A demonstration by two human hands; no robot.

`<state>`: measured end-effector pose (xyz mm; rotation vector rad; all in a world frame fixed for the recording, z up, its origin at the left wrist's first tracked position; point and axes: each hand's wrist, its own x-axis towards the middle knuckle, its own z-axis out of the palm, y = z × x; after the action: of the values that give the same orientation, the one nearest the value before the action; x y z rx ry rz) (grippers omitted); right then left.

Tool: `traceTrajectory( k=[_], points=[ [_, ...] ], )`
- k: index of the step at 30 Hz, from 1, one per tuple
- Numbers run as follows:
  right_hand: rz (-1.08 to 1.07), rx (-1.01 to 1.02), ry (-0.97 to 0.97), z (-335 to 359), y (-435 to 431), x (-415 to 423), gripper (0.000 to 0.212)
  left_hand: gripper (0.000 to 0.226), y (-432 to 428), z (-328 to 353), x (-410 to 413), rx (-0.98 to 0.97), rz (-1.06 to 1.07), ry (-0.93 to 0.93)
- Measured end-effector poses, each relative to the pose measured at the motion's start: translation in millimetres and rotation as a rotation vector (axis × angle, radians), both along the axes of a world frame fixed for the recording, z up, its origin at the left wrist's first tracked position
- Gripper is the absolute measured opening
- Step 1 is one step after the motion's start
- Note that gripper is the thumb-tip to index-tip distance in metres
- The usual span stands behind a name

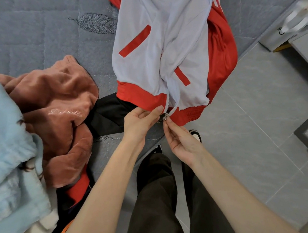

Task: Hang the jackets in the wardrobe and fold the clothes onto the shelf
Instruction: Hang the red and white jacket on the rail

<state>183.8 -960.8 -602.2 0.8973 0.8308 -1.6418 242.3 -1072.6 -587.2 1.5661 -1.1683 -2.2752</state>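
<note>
A: Hands first, quick.
B: L hand (141, 120) grips the red hem of the jacket (145, 53) just left of the zip, thumb on top, fingers curled under. R hand (180, 141) pinches w/ thumb and forefinger right below the metal slider (165, 116). Zip's bottom end or pull tab, can't tell; fingertips cover it.
A: Zip done up?
B: No. Teeth apart above the slider; halves meet only at the hem.
A: Where's the jacket?
B: On the grey quilted bed (36, 33), white front up, red sleeve along its right side, hem at the bed edge by the hands. Collar end cut off by the top of frame.
A: Rest of the pile?
B: Left of it: rust-brown fleece (58, 104) w/ embroidered script, too blurred to read. Pale blue fleece (8, 143), cut off at the left edge. Black garment (108, 115), partly under the brown fleece and jacket hem. Red-and-black cloth (78, 189) lower down, mostly hidden.
A: Below?
B: Dark trousers (154, 197), one shoe (195, 133), grey floor tiles (258, 128).
</note>
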Motion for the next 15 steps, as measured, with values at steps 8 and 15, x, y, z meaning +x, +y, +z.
traceTrajectory(
  k=[8,15],
  points=[
    [0.054,0.113,0.007,2.3,-3.0,0.7,0.014,0.018,-0.8,-4.2,1.6,-0.122,-0.093,-0.061],
    [-0.015,0.19,-0.012,3.3,-9.7,4.4,0.029,0.022,-7.7,-4.1,-0.9,-0.291,-0.258,-0.159]
  ],
)
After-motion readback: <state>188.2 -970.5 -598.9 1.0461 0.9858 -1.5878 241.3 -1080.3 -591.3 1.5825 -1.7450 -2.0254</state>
